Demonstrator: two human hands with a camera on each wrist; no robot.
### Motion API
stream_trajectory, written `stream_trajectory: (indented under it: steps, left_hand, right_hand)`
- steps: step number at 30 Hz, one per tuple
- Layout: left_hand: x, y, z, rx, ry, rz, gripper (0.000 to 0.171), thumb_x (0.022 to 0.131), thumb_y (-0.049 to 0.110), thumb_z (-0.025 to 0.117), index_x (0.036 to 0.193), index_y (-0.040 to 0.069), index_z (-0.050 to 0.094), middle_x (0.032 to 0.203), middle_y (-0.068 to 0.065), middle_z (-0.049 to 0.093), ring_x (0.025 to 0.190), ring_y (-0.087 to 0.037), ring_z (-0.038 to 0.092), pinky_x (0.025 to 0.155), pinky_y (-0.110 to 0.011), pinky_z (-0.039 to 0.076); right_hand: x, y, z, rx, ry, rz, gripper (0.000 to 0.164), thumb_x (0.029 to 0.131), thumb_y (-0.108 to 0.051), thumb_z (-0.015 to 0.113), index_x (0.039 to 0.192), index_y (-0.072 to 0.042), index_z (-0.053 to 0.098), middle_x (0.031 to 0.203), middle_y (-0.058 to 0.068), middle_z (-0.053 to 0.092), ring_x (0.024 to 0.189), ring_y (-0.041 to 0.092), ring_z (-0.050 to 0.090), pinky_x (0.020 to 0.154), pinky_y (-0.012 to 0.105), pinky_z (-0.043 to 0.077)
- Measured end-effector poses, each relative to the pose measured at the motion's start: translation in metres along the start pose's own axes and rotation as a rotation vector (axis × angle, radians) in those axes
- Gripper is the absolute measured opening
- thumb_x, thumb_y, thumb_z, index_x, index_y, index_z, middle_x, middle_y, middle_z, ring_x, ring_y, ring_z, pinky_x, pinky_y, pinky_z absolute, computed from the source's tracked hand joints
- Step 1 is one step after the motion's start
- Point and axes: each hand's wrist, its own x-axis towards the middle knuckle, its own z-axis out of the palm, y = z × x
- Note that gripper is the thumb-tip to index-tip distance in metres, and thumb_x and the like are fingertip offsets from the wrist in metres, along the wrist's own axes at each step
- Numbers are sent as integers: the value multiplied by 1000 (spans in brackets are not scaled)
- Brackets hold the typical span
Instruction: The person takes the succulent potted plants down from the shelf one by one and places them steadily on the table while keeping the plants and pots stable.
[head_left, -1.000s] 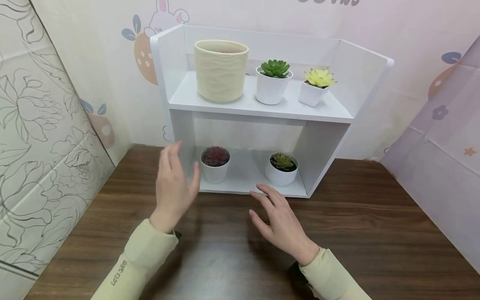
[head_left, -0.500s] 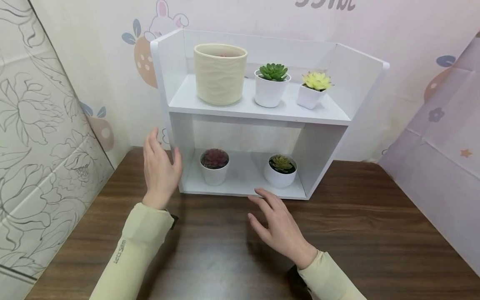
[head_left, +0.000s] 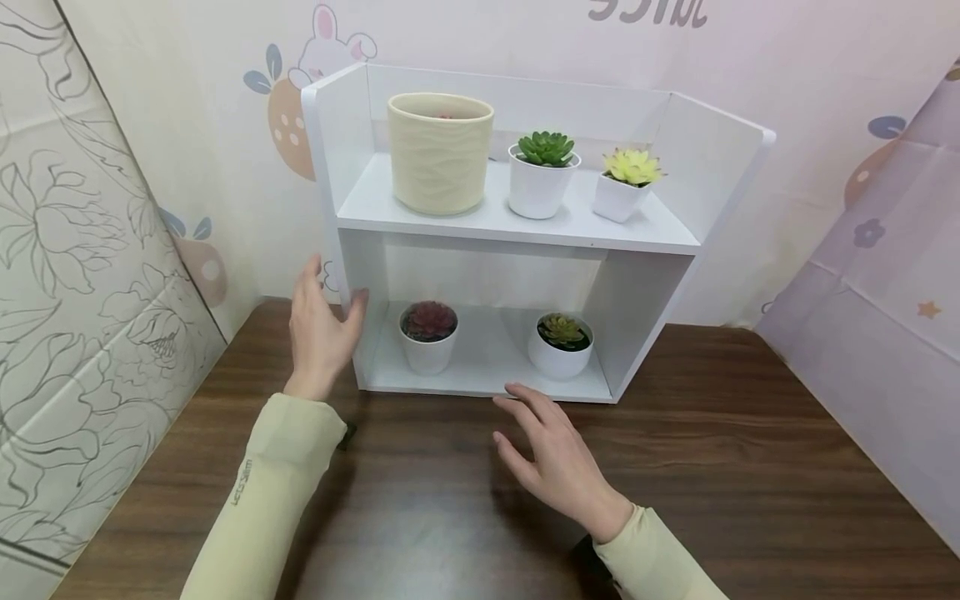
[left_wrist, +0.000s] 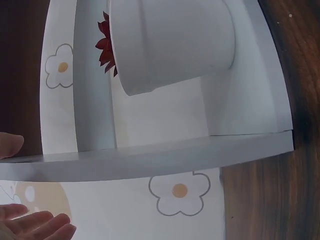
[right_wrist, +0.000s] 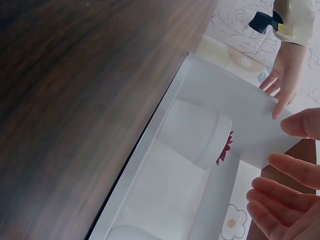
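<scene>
One upright shelf [head_left: 517, 237], long axis sideways

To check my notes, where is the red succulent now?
In the head view, the red succulent stands at left on the lower shelf, beneath the cream pot.

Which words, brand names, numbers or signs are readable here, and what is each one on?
"Lets Slim", as best I can read it: small dark lettering along the pale yellow-green fabric left sleeve.
Unreadable: large grey lettering on the pale printed wall, cut off by the picture's top edge.
None that I can see on the white two-tier shelf or the cream round pot; no numbers anywhere.
</scene>
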Motion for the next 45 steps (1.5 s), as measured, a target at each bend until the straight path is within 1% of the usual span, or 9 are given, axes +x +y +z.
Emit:
stream_trajectory:
  steps: [5,11,14,18,22,27,34,40,45]
  left_hand:
    - [6,-3,3,-35,-25,-12,73,89,22,64,148,0,28,142,-26,43,128,-42,46,102,-59,40]
    - [12,-4,7,-53,-30,-56,68,90,22,63,148,5,32,142,-23,46,128,-41,47,100,-58,42]
    - [15,-6,9,-67,-46,-43,63,91,18,61,146,6,35,140,-21,49,127,-40,48,96,-58,46]
    - [17,-9,12,-75,-104,-30,51,92,13,57,140,2,41,133,-24,54,123,-43,52,93,-60,48]
    - [16,-9,13,-76,-172,-49,42,95,11,51,133,-5,44,130,-30,54,122,-47,51,97,-60,45]
    - [15,-9,14,-105,-222,-76,42,96,10,47,134,-7,42,131,-31,51,124,-46,50,100,-59,43]
    - [13,-7,16,-149,-238,-145,41,97,11,44,134,-7,42,132,-30,51,125,-45,48,103,-57,41]
    - [12,-7,16,-153,-231,-135,39,98,12,44,132,-7,44,131,-30,52,124,-45,50,102,-57,43]
    - [14,-7,17,-165,-226,-129,39,97,11,45,132,-7,45,131,-30,52,124,-45,50,102,-57,42]
  right_hand:
    - [1,0,1,-5,11,-12,41,85,-20,70,124,-9,60,131,11,55,120,25,54,96,44,49]
    - [2,-1,0,0,5,-1,40,86,-20,69,124,-10,60,131,11,55,121,24,53,97,42,48]
    - [2,-2,-1,5,-6,9,40,87,-21,68,125,-11,60,131,8,55,122,22,52,99,41,47]
    - [3,-3,-1,15,-3,9,39,87,-21,67,125,-10,60,131,9,55,121,22,53,98,41,47]
    - [5,-3,-1,26,16,-4,39,87,-20,68,123,-9,60,129,11,56,120,24,53,96,42,48]
    - [8,-5,-2,52,36,10,40,87,-19,68,124,-9,60,130,10,56,119,24,54,96,43,48]
    - [13,-10,-6,103,91,35,41,86,-17,69,126,-7,59,128,9,58,117,24,56,94,42,49]
    - [25,-14,-14,160,169,43,43,85,-15,69,126,-6,58,128,9,58,116,23,58,94,39,50]
    - [42,-16,-22,193,248,24,48,82,-13,72,127,-3,57,130,12,57,121,24,55,95,42,49]
